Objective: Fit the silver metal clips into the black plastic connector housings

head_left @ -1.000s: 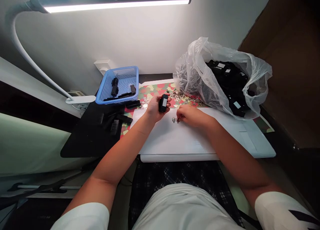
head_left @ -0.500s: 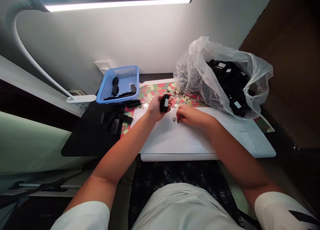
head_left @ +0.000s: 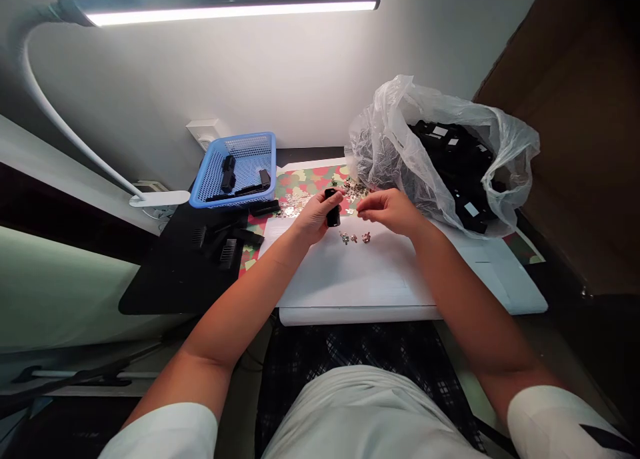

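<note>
My left hand (head_left: 316, 216) is wrapped around a small black plastic block (head_left: 333, 209), held upright above the back edge of the white paper. To the right of it, my right hand (head_left: 390, 210) hovers with thumb and forefinger pinched together. Whatever sits between those fingertips is too small to make out. Below the hands, a few small shiny metal pieces (head_left: 354, 238) lie in little clusters on the white paper (head_left: 320, 282). Behind the hands, a heap of similar metal bits (head_left: 356, 190) is spread on a red and green patterned sheet (head_left: 300, 175).
A blue mesh basket (head_left: 273, 159) with several black parts stands at back left. Loose black pieces (head_left: 229, 252) lie in front of it. On the right, a clear plastic bag (head_left: 387, 139) holds many black parts. A lamp (head_left: 230, 4) hangs overhead.
My right hand has lifted off the metal pieces on the paper and moved up toward the black block. In my left hand the block has turned, so its white label no longer shows.
</note>
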Motion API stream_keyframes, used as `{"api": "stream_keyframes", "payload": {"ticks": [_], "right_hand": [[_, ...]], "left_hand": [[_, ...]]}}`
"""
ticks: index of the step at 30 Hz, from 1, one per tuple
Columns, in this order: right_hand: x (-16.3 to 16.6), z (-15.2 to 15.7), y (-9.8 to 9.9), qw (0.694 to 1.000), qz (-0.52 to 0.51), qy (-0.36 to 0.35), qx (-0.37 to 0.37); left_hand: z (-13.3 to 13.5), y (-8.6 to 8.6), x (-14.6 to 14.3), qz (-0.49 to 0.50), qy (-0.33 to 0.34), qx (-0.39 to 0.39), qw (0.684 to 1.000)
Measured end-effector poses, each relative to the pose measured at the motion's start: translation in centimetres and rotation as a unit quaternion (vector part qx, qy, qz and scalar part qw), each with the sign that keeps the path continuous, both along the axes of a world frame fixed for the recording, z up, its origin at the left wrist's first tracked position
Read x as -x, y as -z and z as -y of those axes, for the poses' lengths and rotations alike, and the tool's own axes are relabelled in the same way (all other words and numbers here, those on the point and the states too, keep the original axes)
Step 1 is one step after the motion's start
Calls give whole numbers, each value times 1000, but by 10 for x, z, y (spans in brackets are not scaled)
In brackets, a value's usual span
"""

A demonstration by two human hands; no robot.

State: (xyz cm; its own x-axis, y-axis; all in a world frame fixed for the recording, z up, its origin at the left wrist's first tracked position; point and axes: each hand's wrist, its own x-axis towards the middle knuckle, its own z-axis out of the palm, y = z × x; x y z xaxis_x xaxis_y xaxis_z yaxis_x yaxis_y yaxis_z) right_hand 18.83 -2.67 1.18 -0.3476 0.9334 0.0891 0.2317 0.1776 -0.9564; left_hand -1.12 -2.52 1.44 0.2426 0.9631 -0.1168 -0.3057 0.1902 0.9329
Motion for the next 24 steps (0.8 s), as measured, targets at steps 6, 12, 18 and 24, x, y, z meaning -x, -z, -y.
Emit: {"api": "stream_keyframes", "payload": {"ticks": [6,12,18,24], "right_hand": [[7,-1,0,985,-153,68,40],[16,3,0,978,-181,100,36],[17,1,2,974,-187,128,31],[13,-6,3,957,-218,185,55]], "left_hand": [[6,-2,-4,-14,87,5,996],[4,-4,-6,32,112,51,992],[9,4,-10,-100,29,-157,982],[19,-4,-9,-282,-65,-327,900]]}}
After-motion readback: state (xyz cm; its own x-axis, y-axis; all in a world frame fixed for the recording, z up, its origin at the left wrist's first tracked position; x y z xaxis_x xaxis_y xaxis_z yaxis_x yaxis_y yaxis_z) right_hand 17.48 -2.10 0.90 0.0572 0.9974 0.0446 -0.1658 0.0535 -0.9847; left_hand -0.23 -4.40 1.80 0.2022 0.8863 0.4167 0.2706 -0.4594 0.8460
